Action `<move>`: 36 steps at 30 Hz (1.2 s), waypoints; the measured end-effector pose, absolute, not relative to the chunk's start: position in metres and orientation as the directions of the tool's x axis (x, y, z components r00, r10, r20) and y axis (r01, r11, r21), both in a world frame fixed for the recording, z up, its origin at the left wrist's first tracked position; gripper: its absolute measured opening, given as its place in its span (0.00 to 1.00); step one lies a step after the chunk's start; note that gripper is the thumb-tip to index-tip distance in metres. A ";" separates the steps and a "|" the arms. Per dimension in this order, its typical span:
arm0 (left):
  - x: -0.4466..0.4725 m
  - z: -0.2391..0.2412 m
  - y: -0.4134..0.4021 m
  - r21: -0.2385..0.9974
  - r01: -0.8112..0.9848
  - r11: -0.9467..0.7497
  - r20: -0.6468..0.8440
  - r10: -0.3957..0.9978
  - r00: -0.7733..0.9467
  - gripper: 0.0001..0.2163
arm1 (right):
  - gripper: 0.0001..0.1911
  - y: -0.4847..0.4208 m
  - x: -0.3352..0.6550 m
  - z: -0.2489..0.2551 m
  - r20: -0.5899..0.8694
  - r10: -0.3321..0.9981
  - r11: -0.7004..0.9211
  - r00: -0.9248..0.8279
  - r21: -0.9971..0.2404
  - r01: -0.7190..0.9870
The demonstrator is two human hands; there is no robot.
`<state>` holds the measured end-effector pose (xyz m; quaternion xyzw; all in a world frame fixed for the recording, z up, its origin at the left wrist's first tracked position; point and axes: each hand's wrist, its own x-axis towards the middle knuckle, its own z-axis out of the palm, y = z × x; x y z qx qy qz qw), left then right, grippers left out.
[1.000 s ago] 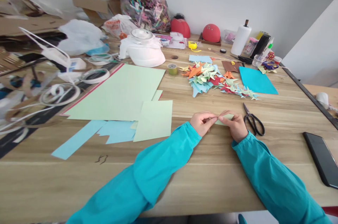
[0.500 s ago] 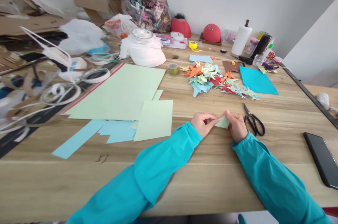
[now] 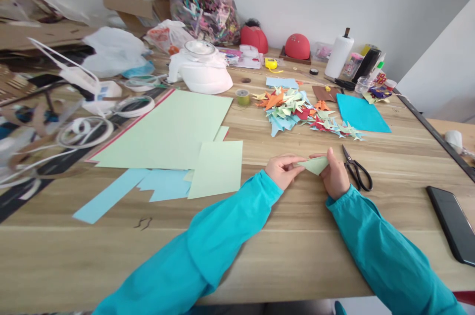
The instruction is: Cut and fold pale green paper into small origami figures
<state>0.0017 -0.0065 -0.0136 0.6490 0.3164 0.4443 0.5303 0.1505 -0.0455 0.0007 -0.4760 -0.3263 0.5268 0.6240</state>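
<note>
A small folded piece of light green paper (image 3: 314, 164) is stretched between my two hands, a little above the wooden table. My left hand (image 3: 283, 168) pinches its left corner between thumb and fingers. My right hand (image 3: 335, 174) grips the right side, thumb raised at the edge and fingers behind the paper, partly hidden. Black-handled scissors (image 3: 356, 170) lie just right of my right hand, blades pointing away. Beyond my hands is a heap of folded paper cranes (image 3: 293, 107) in green, orange, red and blue.
Large green paper sheets (image 3: 166, 129), a smaller green sheet (image 3: 218, 169) and blue paper strips (image 3: 111, 195) lie left. A turquoise sheet (image 3: 363, 113) is at the back right, a phone (image 3: 452, 223) at the right edge. A thread spool (image 3: 243, 97) stands by the cranes; coiled white cables (image 3: 87, 132) crowd the far left.
The green paper has tilted up and more of its face shows as a pointed shape. My right thumb has lifted from its pinch; my left hand has shifted slightly left.
</note>
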 end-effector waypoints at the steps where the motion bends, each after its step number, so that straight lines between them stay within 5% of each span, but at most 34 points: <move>1: 0.002 -0.015 -0.005 0.969 -0.073 -0.237 0.246 0.882 0.403 0.09 | 0.25 -0.046 0.151 0.002 -0.096 0.970 -0.010 0.222 -0.933 -0.360; 15: 0.002 -0.011 -0.002 0.968 -0.221 -0.119 0.194 0.915 0.355 0.09 | 0.10 -0.048 0.153 0.001 -0.005 0.992 0.032 0.124 -0.954 -0.297; 24: 0.003 -0.005 -0.003 0.967 -0.199 -0.158 0.212 0.933 0.289 0.06 | 0.11 -0.050 0.156 -0.001 0.113 0.992 0.117 0.052 -0.990 -0.074; 36: 0.003 -0.008 -0.003 0.957 -0.283 -0.065 0.171 0.913 0.370 0.13 | 0.16 -0.046 0.153 -0.007 -0.008 0.980 0.023 0.199 -0.988 -0.153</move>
